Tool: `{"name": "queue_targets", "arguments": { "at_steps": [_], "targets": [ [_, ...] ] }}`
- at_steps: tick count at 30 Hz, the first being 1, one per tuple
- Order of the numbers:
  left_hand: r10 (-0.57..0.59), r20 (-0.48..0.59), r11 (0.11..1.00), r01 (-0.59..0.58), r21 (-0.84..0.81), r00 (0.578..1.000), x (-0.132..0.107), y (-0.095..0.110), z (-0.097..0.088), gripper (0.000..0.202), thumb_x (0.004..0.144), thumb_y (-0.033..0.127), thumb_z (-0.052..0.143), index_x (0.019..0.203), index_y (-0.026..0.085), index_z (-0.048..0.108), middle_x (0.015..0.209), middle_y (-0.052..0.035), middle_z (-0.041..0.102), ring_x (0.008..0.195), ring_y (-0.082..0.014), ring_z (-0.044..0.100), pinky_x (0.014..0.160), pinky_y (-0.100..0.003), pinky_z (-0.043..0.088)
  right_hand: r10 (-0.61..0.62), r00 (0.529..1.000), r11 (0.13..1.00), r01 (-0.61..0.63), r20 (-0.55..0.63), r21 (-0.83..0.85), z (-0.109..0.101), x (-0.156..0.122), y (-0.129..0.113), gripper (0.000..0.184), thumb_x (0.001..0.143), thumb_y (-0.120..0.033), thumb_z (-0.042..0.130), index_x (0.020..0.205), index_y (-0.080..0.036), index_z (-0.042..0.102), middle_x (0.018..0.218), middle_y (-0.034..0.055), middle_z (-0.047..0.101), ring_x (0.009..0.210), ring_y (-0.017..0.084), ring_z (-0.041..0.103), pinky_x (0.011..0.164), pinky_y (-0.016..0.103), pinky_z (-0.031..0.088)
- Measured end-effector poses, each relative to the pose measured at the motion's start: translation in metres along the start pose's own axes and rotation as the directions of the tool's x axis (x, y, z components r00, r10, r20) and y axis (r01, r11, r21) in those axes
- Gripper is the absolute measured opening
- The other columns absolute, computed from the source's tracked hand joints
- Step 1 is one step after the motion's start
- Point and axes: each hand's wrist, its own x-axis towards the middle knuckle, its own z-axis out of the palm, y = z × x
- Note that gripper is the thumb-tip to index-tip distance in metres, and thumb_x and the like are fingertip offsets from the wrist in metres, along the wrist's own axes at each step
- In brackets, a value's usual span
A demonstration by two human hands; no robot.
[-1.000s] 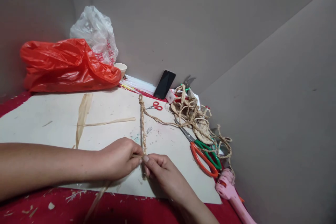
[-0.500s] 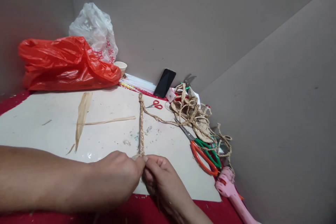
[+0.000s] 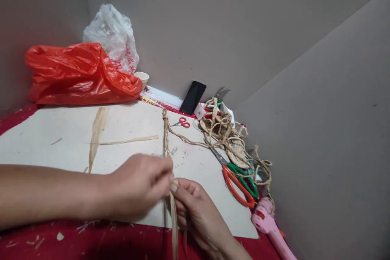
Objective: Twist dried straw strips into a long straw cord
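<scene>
Since the left hand (image 3: 141, 185) rose, a strand (image 3: 174, 227) shows.

Lg. scissors (image 3: 224, 165) in way, rt.

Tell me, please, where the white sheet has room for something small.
Bare: between the right hand and large scissors; also left of the broad dry strip, save a small scrap. Crowded: the right edge, by the tangled cord, and the middle, around the left hand and braid.

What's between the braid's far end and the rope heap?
Head view: small red-handled scissors and a thin braided cord lie between the braid and the rope heap.
</scene>
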Motion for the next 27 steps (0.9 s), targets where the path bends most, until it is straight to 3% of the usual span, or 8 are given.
{"name": "queue_targets", "arguments": {
  "at_steps": [4, 8, 11, 14, 19, 23, 27],
  "targets": [
    [-0.135, 0.061, 0.919, 0.148, -0.365, 0.989, 0.048, 0.011, -0.048, 0.023, 0.076, 0.033, 0.05, 0.092, 0.017, 0.05, 0.062, 0.0022, 0.054, 0.044, -0.009, 0.046, 0.044, -0.022, 0.037, 0.012, 1.0, 1.0, -0.012, 0.02, -0.019, 0.0, 0.001, -0.004, 0.03, 0.077, -0.042, 0.064, 0.072, -0.014, 0.056, 0.04, -0.0131, 0.024, 0.034, 0.002, 0.01, 0.034, 0.017, 0.007],
    [-0.285, 0.162, 0.755, 0.325, -0.569, 0.945, 0.067, 0.009, -0.063, 0.02, 0.072, 0.03, 0.046, 0.087, 0.018, 0.049, 0.058, 0.0056, 0.05, 0.036, -0.0057, 0.033, 0.035, -0.019, 0.023, 0.026, 0.999, 0.997, -0.023, 0.044, -0.076, -0.003, 0.002, -0.005, 0.029, 0.079, -0.042, 0.062, 0.074, -0.014, 0.056, 0.041, -0.0127, 0.024, 0.035, 0.003, 0.011, 0.035, 0.018, 0.008],
    [-0.264, 0.179, 0.769, 0.319, -0.554, 0.948, 0.067, 0.004, -0.061, 0.015, 0.071, 0.03, 0.048, 0.072, 0.016, 0.054, 0.05, 0.0071, 0.039, 0.036, -0.0046, 0.021, 0.036, -0.021, 0.012, 0.048, 0.998, 0.986, -0.039, 0.049, -0.164, -0.007, 0.002, -0.005, 0.03, 0.08, -0.043, 0.06, 0.074, -0.014, 0.058, 0.04, -0.0114, 0.028, 0.035, 0.004, 0.014, 0.036, 0.02, 0.008],
    [-0.183, 0.166, 0.816, 0.244, -0.524, 0.969, 0.065, 0.003, -0.062, 0.022, 0.073, 0.033, 0.049, 0.063, 0.014, 0.058, 0.046, 0.0071, 0.032, 0.039, -0.0053, 0.018, 0.04, -0.023, 0.011, 0.055, 0.997, 0.965, -0.039, 0.054, -0.26, -0.011, 0.003, -0.007, 0.034, 0.077, -0.046, 0.062, 0.071, -0.013, 0.058, 0.043, -0.01, 0.03, 0.039, 0.005, 0.017, 0.04, 0.02, 0.01],
    [-0.157, 0.111, 0.895, 0.189, -0.404, 0.981, 0.067, -0.003, -0.063, 0.027, 0.073, 0.037, 0.054, 0.067, 0.013, 0.063, 0.049, 0.0054, 0.042, 0.045, -0.0063, 0.025, 0.044, -0.022, 0.017, 0.025, 0.998, 0.907, 0.002, 0.057, -0.421, -0.014, 0.003, -0.01, 0.037, 0.079, -0.05, 0.057, 0.072, -0.013, 0.06, 0.05, -0.0068, 0.036, 0.047, 0.007, 0.025, 0.046, 0.02, 0.018],
    [-0.12, 0.079, 0.886, 0.142, -0.441, 0.99, 0.069, -0.007, -0.058, 0.025, 0.073, 0.036, 0.055, 0.065, 0.014, 0.062, 0.06, 0.0003, 0.059, 0.052, -0.0077, 0.041, 0.051, -0.02, 0.03, -0.064, 0.997, 0.795, 0.082, 0.051, -0.601, -0.007, 0.001, -0.011, 0.036, 0.084, -0.047, 0.052, 0.073, -0.014, 0.06, 0.057, -0.0045, 0.039, 0.054, 0.009, 0.03, 0.051, 0.02, 0.025],
    [-0.191, -0.057, 0.883, 0.146, -0.446, 0.98, 0.069, -0.005, -0.053, 0.018, 0.068, 0.03, 0.057, 0.06, 0.014, 0.06, 0.053, 0.0028, 0.052, 0.053, -0.0088, 0.041, 0.052, -0.02, 0.031, -0.096, 0.994, 0.618, 0.107, 0.061, -0.779, -0.005, -0.007, -0.019, 0.035, 0.087, -0.042, 0.047, 0.065, -0.016, 0.054, 0.057, -0.0046, 0.038, 0.054, 0.009, 0.03, 0.048, 0.02, 0.025]
  ]
}}
